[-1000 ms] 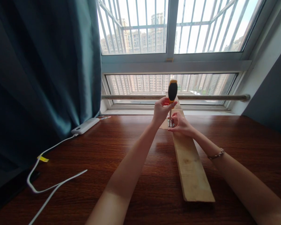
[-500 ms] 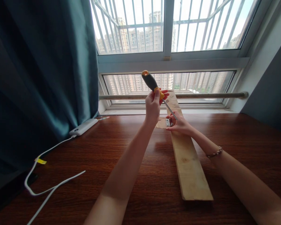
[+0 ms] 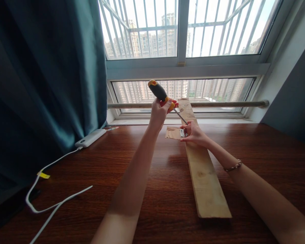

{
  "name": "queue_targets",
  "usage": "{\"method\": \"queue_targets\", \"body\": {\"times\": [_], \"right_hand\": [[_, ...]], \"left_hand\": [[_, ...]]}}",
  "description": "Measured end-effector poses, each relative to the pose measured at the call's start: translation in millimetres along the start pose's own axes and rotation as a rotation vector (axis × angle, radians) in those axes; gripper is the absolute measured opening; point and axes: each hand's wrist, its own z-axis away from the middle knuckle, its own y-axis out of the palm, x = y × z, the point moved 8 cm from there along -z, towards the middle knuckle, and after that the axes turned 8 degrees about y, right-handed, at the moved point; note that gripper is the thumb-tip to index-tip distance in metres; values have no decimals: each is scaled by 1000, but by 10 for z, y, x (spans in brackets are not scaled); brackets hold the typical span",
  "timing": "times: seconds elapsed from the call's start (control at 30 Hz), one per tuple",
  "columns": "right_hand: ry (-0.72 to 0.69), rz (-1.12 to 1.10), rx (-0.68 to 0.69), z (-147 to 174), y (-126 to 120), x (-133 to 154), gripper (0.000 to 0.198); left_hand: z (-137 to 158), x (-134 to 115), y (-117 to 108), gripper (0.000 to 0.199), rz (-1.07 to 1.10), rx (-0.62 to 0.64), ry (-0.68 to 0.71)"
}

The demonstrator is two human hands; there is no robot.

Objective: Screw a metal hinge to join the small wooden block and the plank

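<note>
My left hand point(image 3: 158, 114) is closed around the screwdriver point(image 3: 157, 90), near the yellow collar below its black and yellow handle. The shaft slants down to the right, its tip close to the fingers of my right hand point(image 3: 197, 135). That hand rests on the long wooden board point(image 3: 209, 184), thumb and fingers curled about a small metal hinge point(image 3: 182, 133). A short piece of wood point(image 3: 172, 133) sticks out to the left under the hinge. My right fingers partly cover the hinge, and whether the tip touches a screw cannot be seen.
The board lies lengthwise on a dark wooden tabletop point(image 3: 152, 189), its far end near the window rail point(image 3: 226, 104). A white power strip point(image 3: 90, 137) with a white cable point(image 3: 49, 203) lies at left, beside a blue curtain point(image 3: 73, 67).
My left hand and the screwdriver have shifted left and slightly down, and the screwdriver leans more. The tip has moved up and left. My right hand and the board look nearly the same.
</note>
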Motion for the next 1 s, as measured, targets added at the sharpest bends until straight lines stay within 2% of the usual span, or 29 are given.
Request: {"method": "queue_targets", "body": {"times": [0.13,0.27,0.63,0.83,1.0], "right_hand": [[-16,243,-29,6,-28,71,64],[7,328,-26,6,-65,69,70],[6,270,64,14,-74,49,69],[-24,160,212,-16,-33,56,67],[-17,80,193,-17,-36,-27,67]], "left_hand": [[16,43,13,11,-20,55,-76],[62,137,89,10,-34,109,-130],[124,135,187,11,-85,171,-169],[118,101,163,11,-104,153,-165],[100,82,127,12,-74,129,-160]]}}
